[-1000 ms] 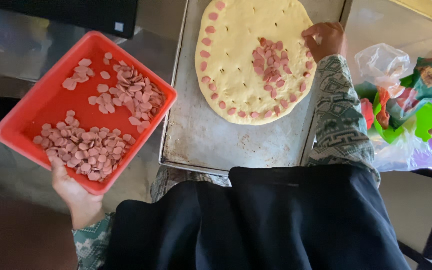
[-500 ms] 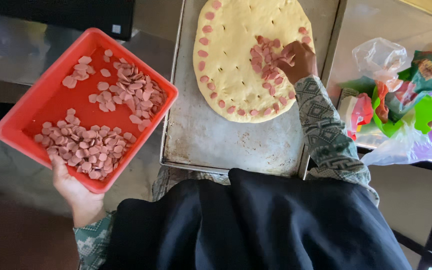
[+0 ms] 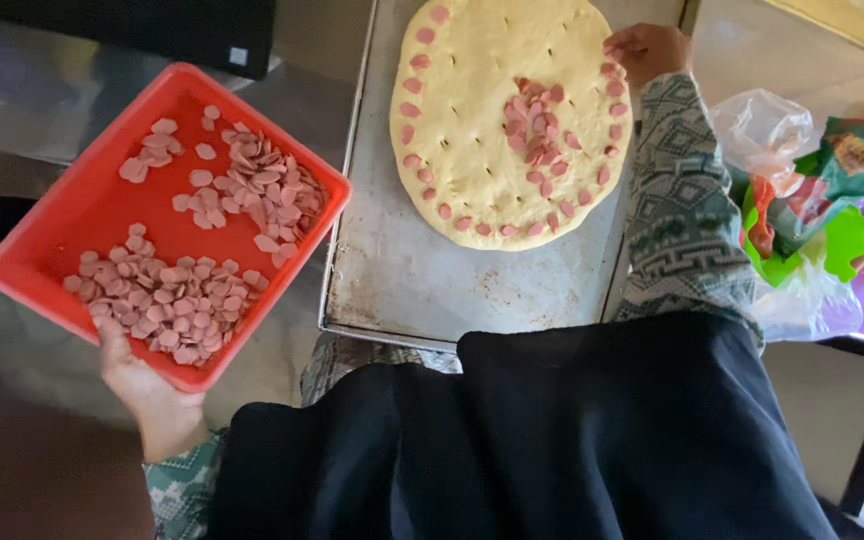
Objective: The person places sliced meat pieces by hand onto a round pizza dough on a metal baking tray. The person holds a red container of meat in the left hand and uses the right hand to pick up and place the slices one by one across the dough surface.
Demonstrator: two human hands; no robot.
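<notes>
Sausage slices ring most of the dough round (image 3: 492, 130); its middle is largely bare. The right hand (image 3: 649, 48) pinches at the rim; the left hand (image 3: 142, 385) grips the red tray (image 3: 72, 215).

There is one red tray (image 3: 72, 215) and one metal baking pan (image 3: 402, 280). One round of dough (image 3: 482, 150) lies on the pan. Two hands show. The pink sausage slices (image 3: 172, 300) are too many to count.
</notes>
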